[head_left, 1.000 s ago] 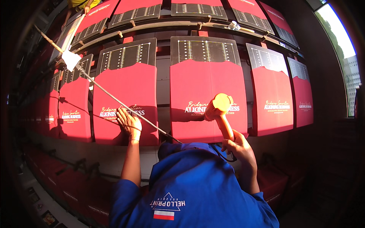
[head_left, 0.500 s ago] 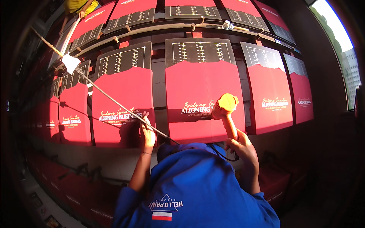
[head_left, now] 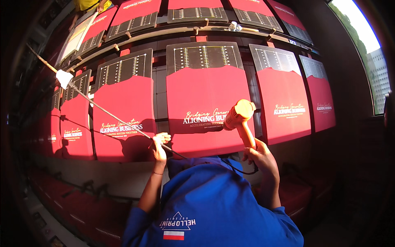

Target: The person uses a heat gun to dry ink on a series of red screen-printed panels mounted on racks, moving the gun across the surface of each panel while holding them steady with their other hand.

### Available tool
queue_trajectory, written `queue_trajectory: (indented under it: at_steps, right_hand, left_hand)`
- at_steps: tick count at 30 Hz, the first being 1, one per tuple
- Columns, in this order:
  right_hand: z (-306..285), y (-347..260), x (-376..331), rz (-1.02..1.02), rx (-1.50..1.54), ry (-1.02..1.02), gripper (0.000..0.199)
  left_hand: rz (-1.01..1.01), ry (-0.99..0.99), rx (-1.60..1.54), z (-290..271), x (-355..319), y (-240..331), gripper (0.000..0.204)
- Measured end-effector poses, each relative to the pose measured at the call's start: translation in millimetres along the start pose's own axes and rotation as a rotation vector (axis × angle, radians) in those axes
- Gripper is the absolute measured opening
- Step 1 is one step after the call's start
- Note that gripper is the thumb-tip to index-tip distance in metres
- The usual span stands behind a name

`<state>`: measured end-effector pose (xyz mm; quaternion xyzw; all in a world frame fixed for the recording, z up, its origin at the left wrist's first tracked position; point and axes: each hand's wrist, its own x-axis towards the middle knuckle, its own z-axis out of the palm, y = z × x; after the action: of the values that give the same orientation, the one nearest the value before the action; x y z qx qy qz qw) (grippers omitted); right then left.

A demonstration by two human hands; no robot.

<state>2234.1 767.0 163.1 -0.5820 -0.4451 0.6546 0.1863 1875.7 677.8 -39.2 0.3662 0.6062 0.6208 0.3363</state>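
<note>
My right hand (head_left: 263,158) grips the handle of an orange hair dryer (head_left: 242,111). The dryer is over the lower right of a red shirt (head_left: 205,88) laid on a dark board, covering part of its white and gold print. A black cord (head_left: 249,173) trails below the handle. My left hand (head_left: 159,146) is open, its fingers stretched toward the right, by the gap between this shirt and the red shirt to its left (head_left: 123,99). A thin rod (head_left: 111,115) crosses the view diagonally past my left hand; I cannot tell whether they touch.
More red shirts on boards stand to the right (head_left: 284,94) and in a row behind a wooden rail (head_left: 173,31). Small bottles (head_left: 234,26) sit on that rail. White cloth (head_left: 64,78) wraps the rod. A person in yellow (head_left: 88,5) holds a pale frame at the far left.
The view has shifted, so the shirts sit further left. My left hand has moved right, from the left shirt's edge to the gap, its fingers turning rightward. The dryer has shifted rightward over the middle shirt.
</note>
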Motion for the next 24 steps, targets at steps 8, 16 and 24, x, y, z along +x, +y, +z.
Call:
queue_trajectory:
  at_steps: [8,16,24]
  right_hand:
    - [-64,-3,14,-0.018,0.073,-0.189,0.033]
    - [-246,2,25,0.024,-0.005,-0.173,0.040]
    - [-389,-13,51,-0.015,-0.175,-0.386,0.030]
  left_hand:
    - [-0.037,0.043,0.055,66,-34,-12,0.044]
    - [0.067,0.082,0.140,250,-76,53,0.043]
    - [0.026,-0.148,0.049,445,-144,157,0.052]
